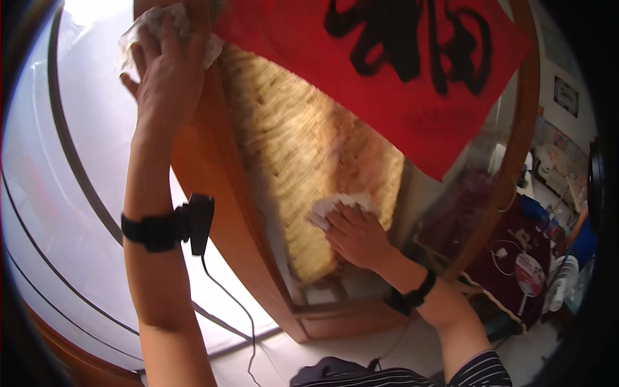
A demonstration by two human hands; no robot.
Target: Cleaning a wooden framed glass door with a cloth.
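Note:
My left hand (167, 72), fingers spread, presses a crumpled white cloth or tissue (128, 41) against the upper edge of a brown wooden frame (213, 179). Lower and to the right, my right hand (358, 237) holds another white wad (365, 198) flat against what looks like a glass pane within the frame. Behind the pane shows a golden, wavy-textured surface (290, 145). A red paper diamond (387, 106) with black brush writing covers the pane's upper part. Palm sides of both hands are hidden.
Bright white panels with dark edge strips (92, 145) stand at left. A thin black cable (237, 300) hangs from my left wrist strap. At right, a dark red cloth-covered surface (503, 242) bears a badminton-like racket or fan (529, 275). White tiled floor (256, 363) lies below.

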